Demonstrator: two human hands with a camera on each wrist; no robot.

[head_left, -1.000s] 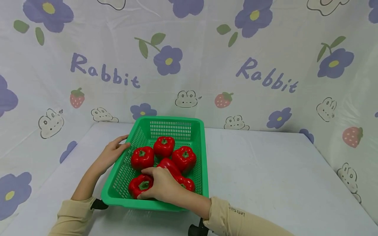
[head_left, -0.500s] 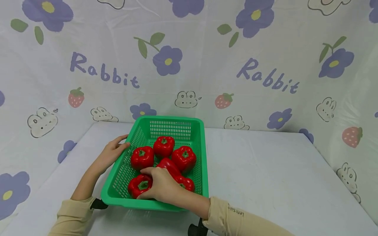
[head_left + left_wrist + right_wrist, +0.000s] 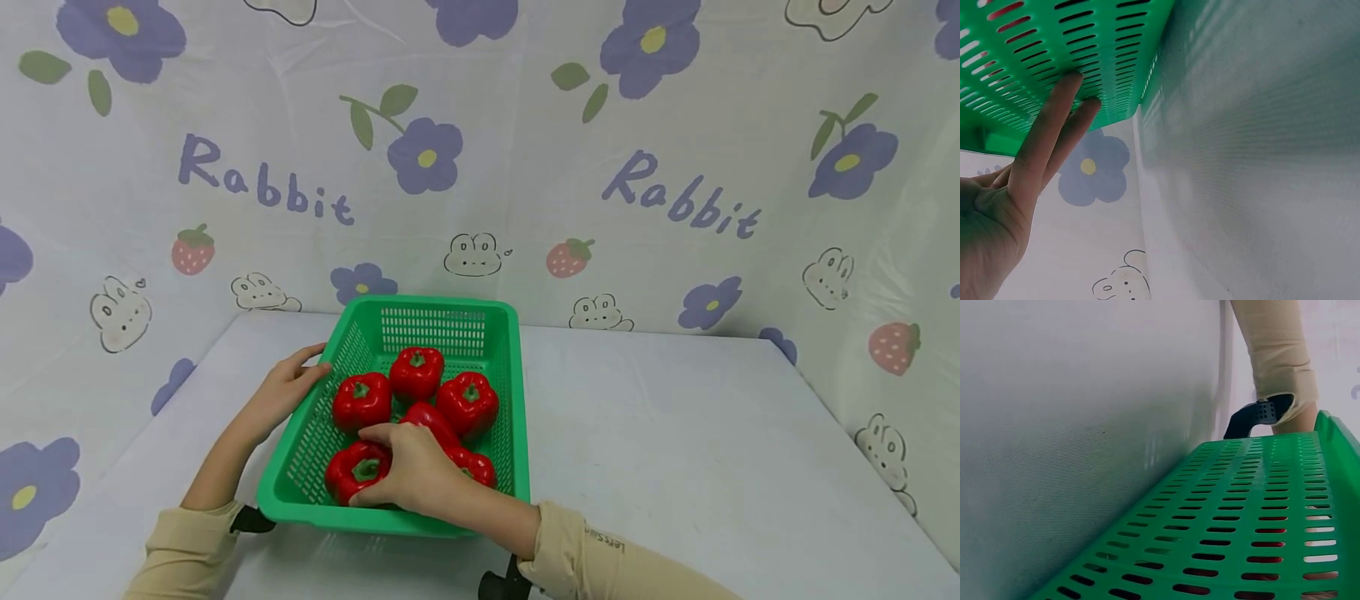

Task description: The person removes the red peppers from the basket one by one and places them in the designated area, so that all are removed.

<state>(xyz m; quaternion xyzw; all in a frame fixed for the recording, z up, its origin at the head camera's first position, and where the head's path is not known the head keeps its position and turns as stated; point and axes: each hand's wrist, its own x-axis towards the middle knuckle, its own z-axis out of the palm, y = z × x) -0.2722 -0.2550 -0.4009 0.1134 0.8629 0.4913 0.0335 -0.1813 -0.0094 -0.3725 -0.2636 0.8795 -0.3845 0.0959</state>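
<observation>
A green slotted plastic basket [image 3: 524,433] holds several glossy red bell peppers with green stems. My right hand [image 3: 420,471] reaches over the basket's near right part and grips the front-left bell pepper [image 3: 339,475], thumb on its near side and fingers on its far side. On the basket's left side, my left hand [image 3: 283,387] touches the rim. In the left wrist view, straight fingers [image 3: 1044,134] of that hand lie against the basket's outer wall [image 3: 1107,62]. The right wrist view shows the basket's slotted wall [image 3: 1235,512]; the right hand is mostly hidden there.
Other bell peppers in the basket are one at the back [image 3: 417,379], one at the left [image 3: 362,404] and one at the right [image 3: 469,408]. The basket stands on a white-covered table [image 3: 675,442]. A patterned cloth [image 3: 517,150] hangs behind it.
</observation>
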